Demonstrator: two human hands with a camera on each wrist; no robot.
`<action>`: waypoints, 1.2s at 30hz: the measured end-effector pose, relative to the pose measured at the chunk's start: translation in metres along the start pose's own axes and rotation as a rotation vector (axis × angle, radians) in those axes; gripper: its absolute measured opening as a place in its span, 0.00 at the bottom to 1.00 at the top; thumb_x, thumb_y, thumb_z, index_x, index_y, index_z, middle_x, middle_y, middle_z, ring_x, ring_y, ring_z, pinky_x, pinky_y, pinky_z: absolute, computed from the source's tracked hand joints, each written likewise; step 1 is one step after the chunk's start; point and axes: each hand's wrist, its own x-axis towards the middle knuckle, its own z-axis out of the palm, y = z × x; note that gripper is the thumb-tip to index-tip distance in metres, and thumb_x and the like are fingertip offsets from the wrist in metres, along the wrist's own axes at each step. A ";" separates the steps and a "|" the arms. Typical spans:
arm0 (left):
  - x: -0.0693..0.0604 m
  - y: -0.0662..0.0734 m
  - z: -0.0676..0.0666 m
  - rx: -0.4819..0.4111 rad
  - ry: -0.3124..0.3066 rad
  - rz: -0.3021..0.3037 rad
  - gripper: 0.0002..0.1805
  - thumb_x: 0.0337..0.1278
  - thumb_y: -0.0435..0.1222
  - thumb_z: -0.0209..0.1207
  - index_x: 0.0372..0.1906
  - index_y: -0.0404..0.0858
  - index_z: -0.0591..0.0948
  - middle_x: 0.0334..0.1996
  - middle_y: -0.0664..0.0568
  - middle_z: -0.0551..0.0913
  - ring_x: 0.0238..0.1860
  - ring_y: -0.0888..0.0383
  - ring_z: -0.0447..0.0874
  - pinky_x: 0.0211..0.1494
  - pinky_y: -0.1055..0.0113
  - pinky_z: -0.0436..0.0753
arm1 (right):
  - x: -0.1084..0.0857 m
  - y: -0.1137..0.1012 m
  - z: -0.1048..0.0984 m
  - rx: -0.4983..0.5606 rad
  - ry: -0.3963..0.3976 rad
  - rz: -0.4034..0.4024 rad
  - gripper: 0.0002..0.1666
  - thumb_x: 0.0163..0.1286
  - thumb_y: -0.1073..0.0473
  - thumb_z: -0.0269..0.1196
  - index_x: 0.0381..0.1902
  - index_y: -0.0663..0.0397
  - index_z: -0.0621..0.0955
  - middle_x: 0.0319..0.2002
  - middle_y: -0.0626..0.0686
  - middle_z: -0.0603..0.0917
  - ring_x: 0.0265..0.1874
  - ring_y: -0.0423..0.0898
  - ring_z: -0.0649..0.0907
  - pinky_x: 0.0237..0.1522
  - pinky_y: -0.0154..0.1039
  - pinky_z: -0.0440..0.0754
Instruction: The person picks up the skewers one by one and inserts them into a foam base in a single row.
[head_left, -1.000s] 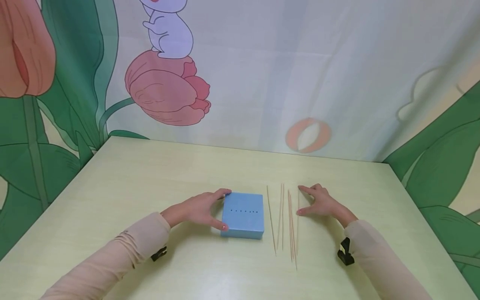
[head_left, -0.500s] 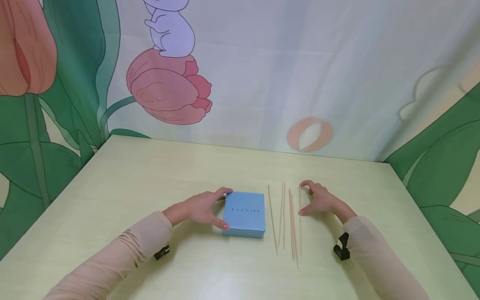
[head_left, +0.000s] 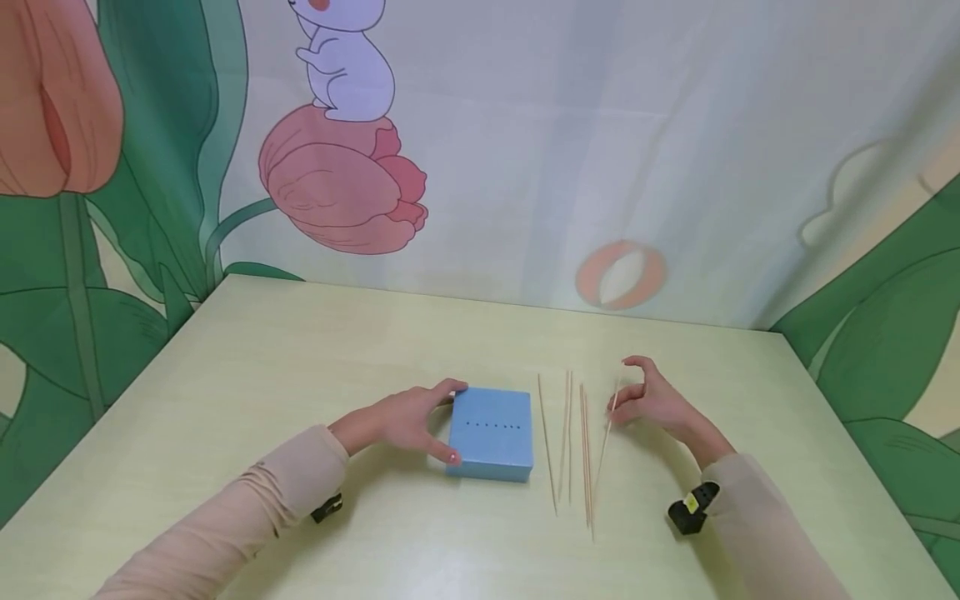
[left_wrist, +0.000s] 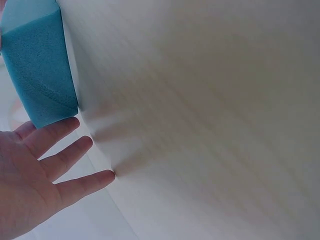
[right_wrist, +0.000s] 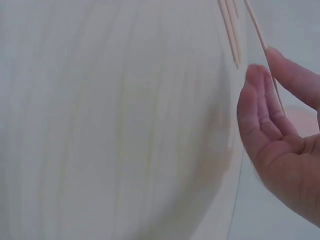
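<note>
Stick [head_left: 604, 447], pinched by the right hand [head_left: 651, 405] over the bench [head_left: 337, 358], right of the blue block [head_left: 491, 412] touched by the spread left hand [head_left: 408, 419], is judged light, springy and snappable, best held mid-length.

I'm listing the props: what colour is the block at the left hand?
The block is light blue; the head view shows it best.

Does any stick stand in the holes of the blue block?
No: the blue block has bare holes, with one stick in the right hand and the other sticks on the table.
</note>
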 end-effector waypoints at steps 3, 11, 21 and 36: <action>0.000 0.001 0.001 0.005 0.000 -0.006 0.53 0.36 0.54 0.69 0.68 0.44 0.53 0.64 0.42 0.64 0.64 0.47 0.60 0.62 0.53 0.63 | -0.003 -0.002 0.001 0.068 0.020 -0.015 0.49 0.56 0.79 0.58 0.64 0.62 0.39 0.28 0.55 0.82 0.32 0.47 0.83 0.34 0.39 0.80; 0.001 0.000 0.000 0.020 -0.006 -0.031 0.54 0.35 0.56 0.69 0.68 0.45 0.53 0.64 0.43 0.64 0.64 0.47 0.60 0.60 0.53 0.64 | -0.008 -0.015 0.006 0.107 0.095 -0.103 0.49 0.57 0.78 0.57 0.69 0.52 0.45 0.29 0.52 0.82 0.31 0.47 0.84 0.35 0.40 0.81; 0.001 0.001 -0.001 0.013 -0.008 -0.032 0.54 0.35 0.55 0.69 0.68 0.45 0.53 0.64 0.43 0.64 0.64 0.46 0.60 0.61 0.52 0.63 | -0.018 -0.038 0.015 0.100 0.141 -0.231 0.51 0.58 0.76 0.60 0.71 0.46 0.48 0.30 0.56 0.82 0.31 0.46 0.83 0.34 0.40 0.81; 0.000 0.002 -0.001 -0.004 -0.007 -0.041 0.54 0.34 0.55 0.69 0.67 0.46 0.54 0.64 0.43 0.64 0.65 0.47 0.59 0.61 0.52 0.62 | -0.032 -0.071 0.037 0.152 0.201 -0.375 0.52 0.56 0.79 0.59 0.71 0.43 0.50 0.28 0.51 0.80 0.28 0.44 0.83 0.33 0.40 0.82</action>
